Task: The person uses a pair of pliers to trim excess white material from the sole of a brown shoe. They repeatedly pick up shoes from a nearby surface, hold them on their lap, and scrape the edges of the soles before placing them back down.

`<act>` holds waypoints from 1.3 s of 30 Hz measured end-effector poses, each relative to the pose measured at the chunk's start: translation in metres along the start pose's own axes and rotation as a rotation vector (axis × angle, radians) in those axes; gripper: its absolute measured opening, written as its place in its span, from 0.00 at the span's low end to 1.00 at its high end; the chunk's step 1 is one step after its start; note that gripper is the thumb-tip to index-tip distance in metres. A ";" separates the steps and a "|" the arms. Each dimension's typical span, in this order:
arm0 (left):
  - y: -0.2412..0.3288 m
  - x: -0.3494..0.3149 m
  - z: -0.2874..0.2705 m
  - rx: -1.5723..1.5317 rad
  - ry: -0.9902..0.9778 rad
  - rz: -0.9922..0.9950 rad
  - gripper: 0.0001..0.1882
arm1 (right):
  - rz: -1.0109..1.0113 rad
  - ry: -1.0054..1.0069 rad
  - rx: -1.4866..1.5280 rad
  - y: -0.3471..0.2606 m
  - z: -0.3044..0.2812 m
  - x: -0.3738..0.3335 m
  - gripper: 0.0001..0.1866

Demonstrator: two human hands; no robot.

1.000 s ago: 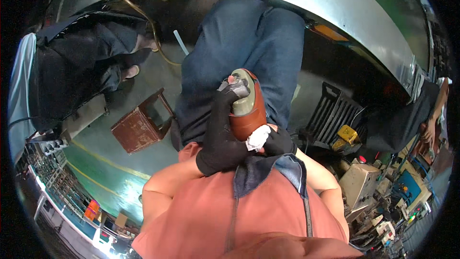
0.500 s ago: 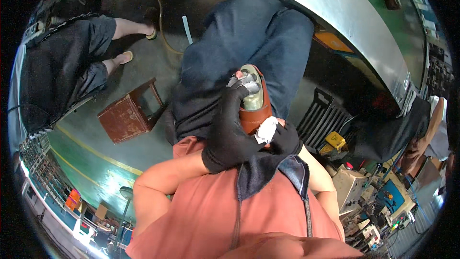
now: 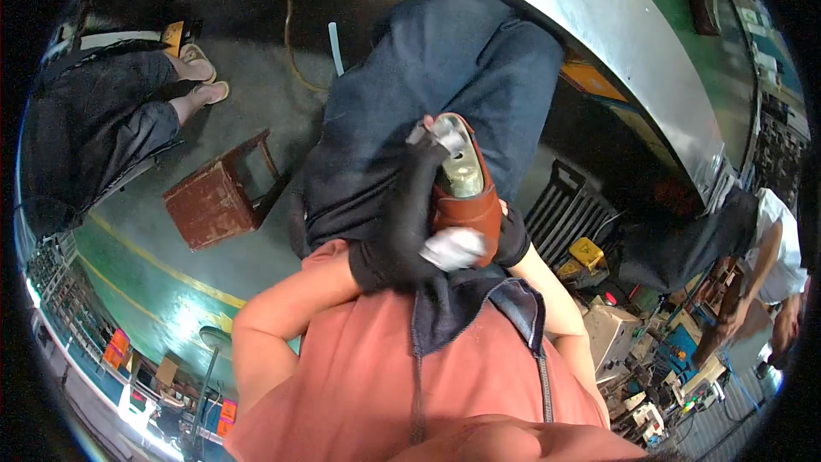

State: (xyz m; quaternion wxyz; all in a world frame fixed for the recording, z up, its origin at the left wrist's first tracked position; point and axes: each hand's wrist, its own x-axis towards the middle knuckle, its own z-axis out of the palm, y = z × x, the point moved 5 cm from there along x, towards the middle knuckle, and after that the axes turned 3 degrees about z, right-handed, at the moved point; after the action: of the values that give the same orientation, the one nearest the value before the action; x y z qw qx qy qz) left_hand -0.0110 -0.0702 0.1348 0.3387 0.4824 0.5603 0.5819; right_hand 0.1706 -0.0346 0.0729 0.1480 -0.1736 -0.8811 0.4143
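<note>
A brown leather shoe (image 3: 479, 216) rests on my lap with its toe toward me. A greenish, glossy shoe last (image 3: 464, 176) fills its opening. My left hand (image 3: 402, 205), in a black glove with pale coverings on the fingertips, lies along the shoe's left side, its fingers bent over the far end of the last. By that hand's thumb a white cloth-like wad (image 3: 453, 248), smeared by motion, lies over the toe. From the right, my gloved right hand (image 3: 515, 238) grips the shoe, most of its fingers hidden behind it.
A metal-faced bench (image 3: 650, 43) curves across the far right. On the floor at left stands a brown wooden stool (image 3: 209, 205). A person in dark clothes (image 3: 103, 137) is beyond it. A black slatted seat (image 3: 560, 210), machinery (image 3: 611, 338) and a white-shirted person (image 3: 778, 239) are at right.
The white wad has slid left and toward me across the toe, with my left hand shifting left. My right hand sits farther round the shoe's side. The person at left has moved their feet.
</note>
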 end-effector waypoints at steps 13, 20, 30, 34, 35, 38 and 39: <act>-0.083 0.100 0.011 0.477 -0.159 -0.031 0.19 | 0.877 0.074 0.707 0.019 -0.095 0.104 0.28; -0.077 0.074 0.014 0.154 -0.214 -0.339 0.20 | 0.892 -0.030 0.691 0.055 -0.093 0.085 0.30; -0.066 0.068 -0.001 0.162 -0.610 -0.046 0.24 | 0.427 -0.359 -0.409 0.034 -0.111 0.100 0.30; -0.101 0.086 0.028 -0.247 -0.275 -0.632 0.23 | 0.439 -0.220 -0.241 0.057 -0.093 0.082 0.32; -0.131 0.080 0.028 0.052 -0.298 -0.557 0.23 | 0.473 -0.285 -0.149 0.058 -0.095 0.082 0.32; -0.116 0.084 0.047 0.465 -0.218 -0.018 0.27 | 1.024 -0.499 0.507 0.057 -0.117 0.062 0.32; -0.114 0.091 0.051 0.437 -0.244 -0.196 0.28 | 0.862 -0.606 0.160 0.063 -0.128 0.075 0.30</act>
State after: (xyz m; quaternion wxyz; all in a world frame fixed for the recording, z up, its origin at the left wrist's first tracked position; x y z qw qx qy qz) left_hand -0.0077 0.0476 0.0355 0.3465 0.5541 0.6717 0.3490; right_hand 0.1667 0.1216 0.1110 -0.2838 -0.3808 -0.6986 0.5351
